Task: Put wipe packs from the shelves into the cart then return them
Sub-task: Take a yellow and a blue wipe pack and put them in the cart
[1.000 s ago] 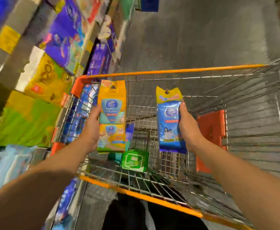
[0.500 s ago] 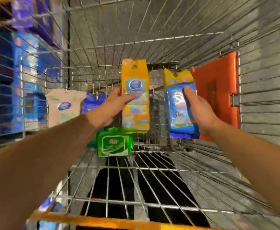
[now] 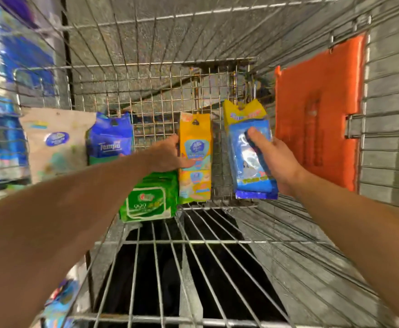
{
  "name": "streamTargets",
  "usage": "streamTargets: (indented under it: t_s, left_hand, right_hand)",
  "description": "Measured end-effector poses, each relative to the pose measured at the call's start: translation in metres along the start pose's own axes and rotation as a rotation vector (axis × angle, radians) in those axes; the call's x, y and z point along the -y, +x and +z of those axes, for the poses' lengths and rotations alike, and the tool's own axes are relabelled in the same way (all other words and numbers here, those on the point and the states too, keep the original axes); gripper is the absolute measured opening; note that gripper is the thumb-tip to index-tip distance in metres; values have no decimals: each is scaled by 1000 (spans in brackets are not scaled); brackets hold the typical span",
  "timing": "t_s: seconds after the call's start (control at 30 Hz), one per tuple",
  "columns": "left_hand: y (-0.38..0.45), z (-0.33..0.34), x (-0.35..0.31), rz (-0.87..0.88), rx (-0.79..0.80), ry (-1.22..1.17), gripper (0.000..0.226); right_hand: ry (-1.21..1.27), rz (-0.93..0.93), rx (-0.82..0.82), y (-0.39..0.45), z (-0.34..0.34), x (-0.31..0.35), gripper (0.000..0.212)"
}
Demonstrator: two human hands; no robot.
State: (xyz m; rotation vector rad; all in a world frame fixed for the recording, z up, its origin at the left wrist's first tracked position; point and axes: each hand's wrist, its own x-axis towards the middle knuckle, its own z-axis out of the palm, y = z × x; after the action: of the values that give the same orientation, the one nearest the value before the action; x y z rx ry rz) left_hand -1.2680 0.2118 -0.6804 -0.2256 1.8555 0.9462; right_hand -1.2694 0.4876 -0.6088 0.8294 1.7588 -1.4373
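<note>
Fingers [image 3: 256,138] of right hand [image 3: 274,159] wrap around blue pack [image 3: 253,166], thumb pressed on front. Left hand [image 3: 167,155] pinches yellow pack [image 3: 195,159] by its edge. Both packs upright at frame centre, low inside cart [image 3: 217,245], near far wall. Green pack [image 3: 147,202], dark blue pack [image 3: 109,138] and white pack [image 3: 54,143] already lie at centre left. Step seems: putting in. Next move probably needs lowering to cart floor, then loosening both grips.

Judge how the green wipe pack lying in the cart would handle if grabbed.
The green wipe pack looks like a soft film pouch, so it would probably give under the fingers, not stay rigid. Its glossy wrap may be a bit slippery. Lying flat on the cart wires, it seems unlikely to roll.
</note>
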Motion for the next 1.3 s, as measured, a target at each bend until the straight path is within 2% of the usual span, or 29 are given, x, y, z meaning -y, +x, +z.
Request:
streamTargets:
  t_s: [0.07, 0.1, 0.2, 0.23, 0.27, 0.33, 0.37, 0.5, 0.6, 0.63, 0.7, 0.77, 0.83, 0.97, 1.07, 1.2, 1.3]
  left_hand:
    - [-4, -2, -9, 24, 45, 202, 58]
    - [-5, -3, -10, 47, 54, 249, 55]
    - [-7, -5, -10, 22, 66, 365, 56]
    - [-8, -6, -11, 15, 49, 471, 58]
    - [-8, -6, -11, -4, 21, 618, 62]
    - [-10, -7, -15, -37, -45, 806, 70]
    - [-12, -9, -16, -26, -63, 801, 68]
    - [-11, -13, -10, -80, -64, 248, 49]
    - [-11, -18, -2, -79, -149, 28, 43]
    - [-12, -19, -2, -72, -153, 9, 39]
    - [-14, -20, 1, -65, -163, 4, 35]
    - [-14, -19, 1, -58, -184, 52, 47]
    - [-14, -16, 0, -57, -187, 177, 51]
    - [-19, -8, -13, -35, -155, 357, 42]
    - [-27, -9, -20, -33, -168, 321, 38]
    - [-56, -20, -32, 39, -211, 232, 41]
    - [-91, -31, -45, 37, -298, 112, 42]
  right_hand:
    - [33, 7, 28, 0, 0, -2, 41]
    - [29, 28, 26, 1, 1, -3, 48]
    - [-35, 110, 5, 7, 4, -8, 103]
    - [-53, 120, 10, 10, 5, -12, 107]
    - [-54, 127, 10, 11, 7, -14, 100]
    - [-39, 144, 34, 12, 11, -18, 71]
    - [-43, 157, 49, 13, 13, -23, 60]
    - [-98, 164, 58, 21, 20, -45, 41]
    - [-144, 161, 21, 23, 27, -53, 26]
    - [-162, 157, 9, 23, 28, -55, 27]
    - [-194, 141, -24, 22, 28, -56, 42]
    - [-240, 123, -28, 22, 27, -59, 58]
    - [-269, 115, -13, 20, 26, -62, 58]
    - [-412, 116, 22, 18, 28, -58, 49]
    - [-705, 124, 11, 14, 33, -49, 64]
    - [-1023, 21, -168, -19, 35, -16, 51]
    - [-1094, -240, -121, -52, 42, 20, 31]
